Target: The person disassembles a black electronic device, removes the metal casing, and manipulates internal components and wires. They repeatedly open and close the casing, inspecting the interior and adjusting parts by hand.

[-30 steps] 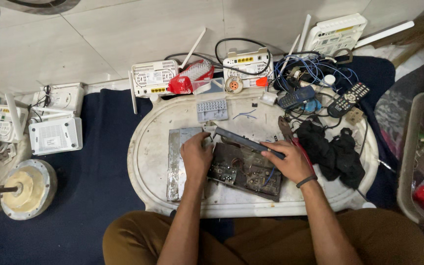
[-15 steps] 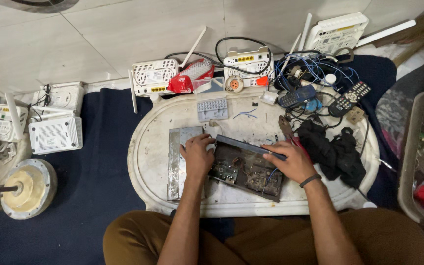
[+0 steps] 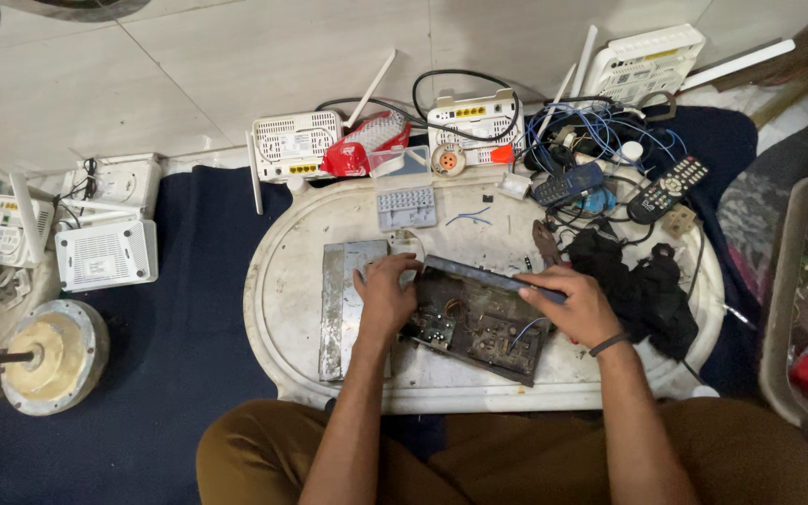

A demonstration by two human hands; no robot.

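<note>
Opened-up electronics chassis point(image 3: 474, 323) with the circuit board exposed, sitting slightly tilted on a white oval tray table point(image 3: 292, 309), right of centre. Left hand point(image 3: 387, 295) clamped over the chassis's left end, fingers curled down on the rim. Right hand point(image 3: 572, 304) wrapped around the far right edge, fingers closed over the dark metal lip, thumb on top. Dark band on that wrist.

Just left of the chassis, touching the left hand: a flat grey metal cover plate point(image 3: 348, 304) lying on the table. Behind it, a small clear plastic parts box point(image 3: 406, 192) with little compartments. To the right, a heap of black cloth or cables point(image 3: 642, 285), can't tell which exactly. Further back on that side, a remote control point(image 3: 668, 187) and a tangle of blue wires point(image 3: 600, 140).

Along the back edge of the table, 2 white routers point(image 3: 296, 145) with antennas, and a red thing point(image 3: 367, 145) between them. Another white router point(image 3: 642, 56) up top right. Off to the left on the dark blue mat point(image 3: 189, 318), more white routers point(image 3: 105, 252) and a round metal motor-looking part point(image 3: 49, 355).
</note>
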